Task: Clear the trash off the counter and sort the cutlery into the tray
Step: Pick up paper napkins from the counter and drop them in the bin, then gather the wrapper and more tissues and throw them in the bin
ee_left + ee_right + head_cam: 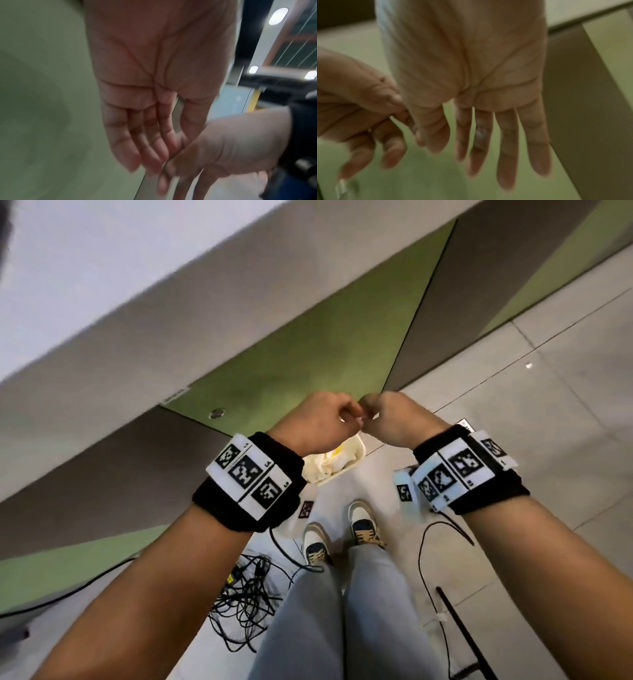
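My left hand and right hand are held together in front of me, fingertips touching each other. They hover above a white trash bin on the floor, which holds crumpled white and yellow paper. In the left wrist view the left hand hangs with straight, relaxed fingers and the right hand brushes against them. In the right wrist view the right hand has its fingers spread and straight, with the left hand touching its thumb. Neither hand holds anything. No cutlery or tray is in view.
The pale counter top runs across the upper left, with green and grey cabinet fronts below it. Tangled black cables lie on the tiled floor by my shoes. A black rod lies at the right.
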Demonstrator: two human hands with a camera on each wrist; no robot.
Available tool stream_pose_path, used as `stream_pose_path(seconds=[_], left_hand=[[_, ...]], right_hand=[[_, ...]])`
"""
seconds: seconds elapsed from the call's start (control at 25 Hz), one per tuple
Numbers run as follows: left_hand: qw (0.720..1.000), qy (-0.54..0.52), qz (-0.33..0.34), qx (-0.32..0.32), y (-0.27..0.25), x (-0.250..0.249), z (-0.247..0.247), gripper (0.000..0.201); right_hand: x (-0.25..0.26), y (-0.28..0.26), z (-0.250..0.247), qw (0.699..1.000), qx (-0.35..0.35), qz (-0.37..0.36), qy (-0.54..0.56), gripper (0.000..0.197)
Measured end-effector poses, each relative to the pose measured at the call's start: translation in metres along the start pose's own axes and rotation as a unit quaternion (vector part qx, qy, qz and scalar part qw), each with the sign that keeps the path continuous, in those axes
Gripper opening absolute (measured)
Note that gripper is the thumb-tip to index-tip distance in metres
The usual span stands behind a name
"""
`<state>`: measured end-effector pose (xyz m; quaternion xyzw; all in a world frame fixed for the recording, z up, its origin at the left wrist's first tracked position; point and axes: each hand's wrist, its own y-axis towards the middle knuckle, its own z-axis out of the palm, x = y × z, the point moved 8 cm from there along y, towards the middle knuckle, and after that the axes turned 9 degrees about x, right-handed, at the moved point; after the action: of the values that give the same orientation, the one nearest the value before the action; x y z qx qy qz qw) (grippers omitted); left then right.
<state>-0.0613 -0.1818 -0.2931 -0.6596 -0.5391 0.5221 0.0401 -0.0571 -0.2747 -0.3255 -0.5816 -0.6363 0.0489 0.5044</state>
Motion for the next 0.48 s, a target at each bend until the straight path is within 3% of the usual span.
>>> stream_pose_path(seconds=[0.24,0.48], left_hand=[[0.991,0.010,0.086,-0.105,-0.141,-0.092,-0.119,0.022],[0.960,-0.040,0.080,-0.265,-0.227,-0.097,-0.230,0.022]], right_hand=[[0.139,-0.092,-0.080,0.988,0.026,-0.045,-0.147,0.026],[0.238,-0.125,-0.143,0.982,-0.097,-0.121,-0.107,0.022]])
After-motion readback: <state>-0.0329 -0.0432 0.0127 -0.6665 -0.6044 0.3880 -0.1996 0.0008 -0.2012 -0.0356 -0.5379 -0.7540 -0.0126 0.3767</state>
